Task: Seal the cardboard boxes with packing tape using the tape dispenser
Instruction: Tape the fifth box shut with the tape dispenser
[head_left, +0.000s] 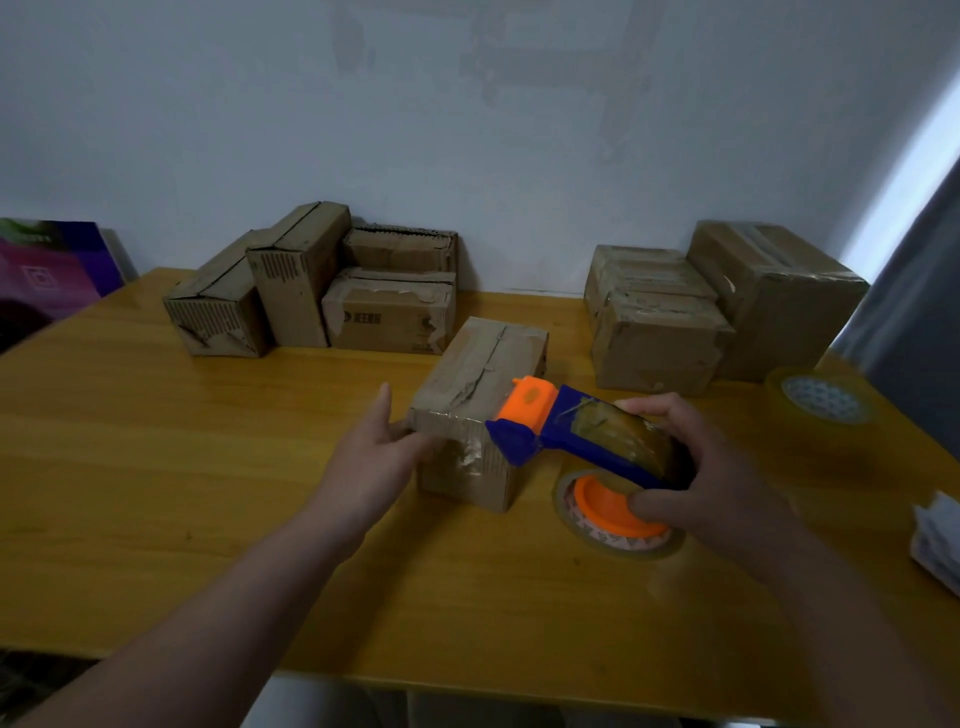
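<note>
Blue-orange tape dispenser (571, 431), brown boxes (478, 410), seemingly honey-yellow table (208, 493)

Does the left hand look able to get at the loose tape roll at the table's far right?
Probably not directly: the left hand touches the left side of the middle box, and that box, the tape dispenser and the right hand gripping it lie between it and the loose tape roll.

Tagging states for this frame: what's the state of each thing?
Box: flaps down, on table.
Dispenser: held, nose at box's near top edge.
Left hand: open, against box's left side.
Right hand: grips dispenser.
Near roll: flat, orange hub inside.
Far roll: flat on table.
</note>
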